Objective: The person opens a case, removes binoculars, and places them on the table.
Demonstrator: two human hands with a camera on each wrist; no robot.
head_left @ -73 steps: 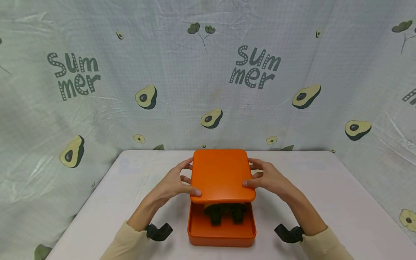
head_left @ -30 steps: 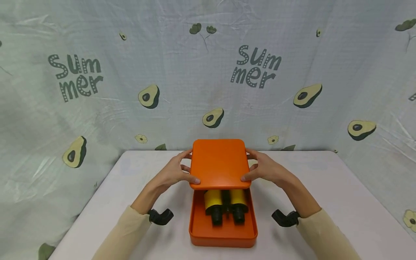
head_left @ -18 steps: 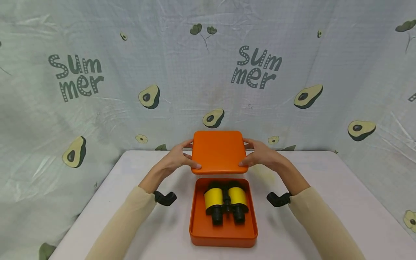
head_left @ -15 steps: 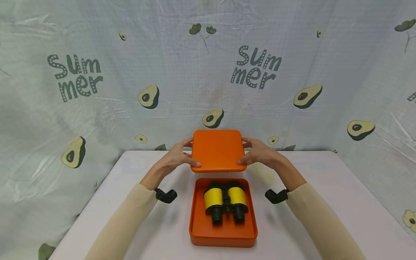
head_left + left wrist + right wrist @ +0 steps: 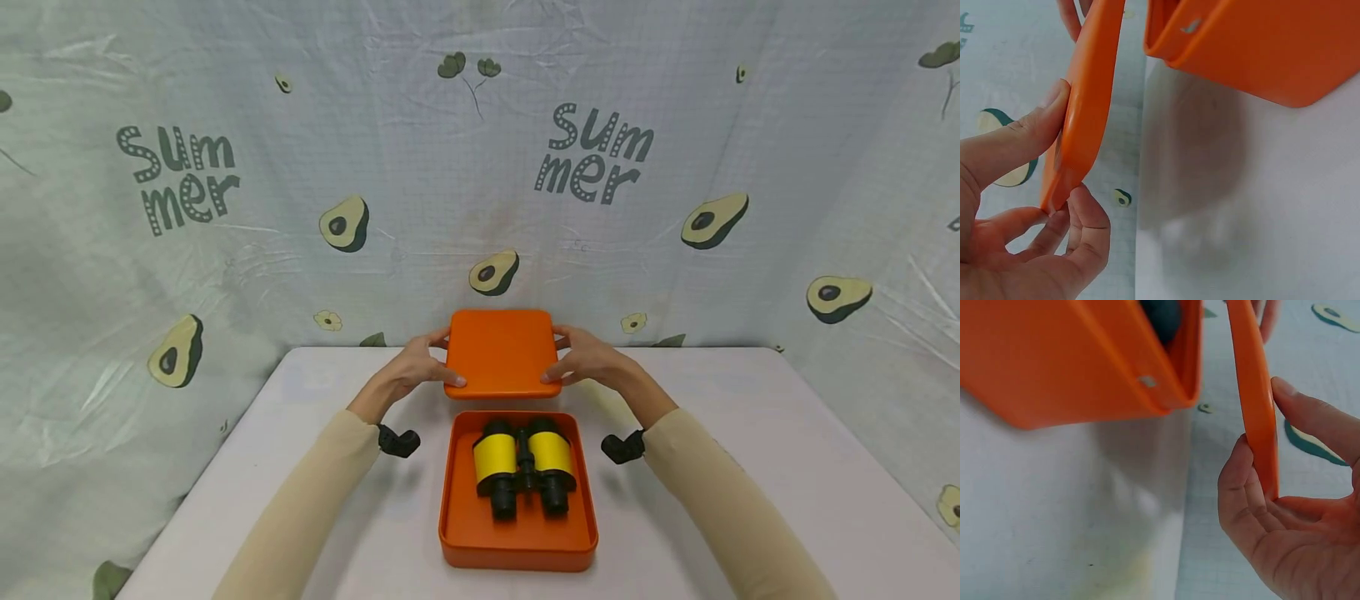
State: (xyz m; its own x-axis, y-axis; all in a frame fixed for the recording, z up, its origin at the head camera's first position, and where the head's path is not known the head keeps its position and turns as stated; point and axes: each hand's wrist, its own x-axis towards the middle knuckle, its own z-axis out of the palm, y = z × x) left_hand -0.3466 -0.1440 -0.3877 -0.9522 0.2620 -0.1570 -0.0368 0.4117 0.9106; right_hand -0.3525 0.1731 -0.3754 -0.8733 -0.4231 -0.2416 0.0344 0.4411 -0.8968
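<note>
An orange lid (image 5: 502,354) is held by both hands beyond the far rim of an orange box (image 5: 519,560). My left hand (image 5: 414,367) grips its left edge, thumb on the top face and fingers curled at the side and underneath. On the opposite edge, my right hand (image 5: 596,364) pinches it the same way. Inside the uncovered box lie yellow and black binoculars (image 5: 495,457), eyepieces toward me. In the left wrist view the lid (image 5: 1091,94) stands apart from the box wall (image 5: 1260,56). The right wrist view shows that gap too, between lid (image 5: 1254,394) and box (image 5: 1054,369).
The box stands on a white table (image 5: 750,467), near its front middle. Behind the table hangs a pale cloth (image 5: 420,167) printed with avocados and lettering, close beyond the lid. Black wrist mounts (image 5: 399,442) stick out inward from both sleeves.
Both hands have carried the lid from over the box to beyond its far rim, uncovering the binoculars. In the last half second the lid has shifted slightly farther away. The box has stayed put.
</note>
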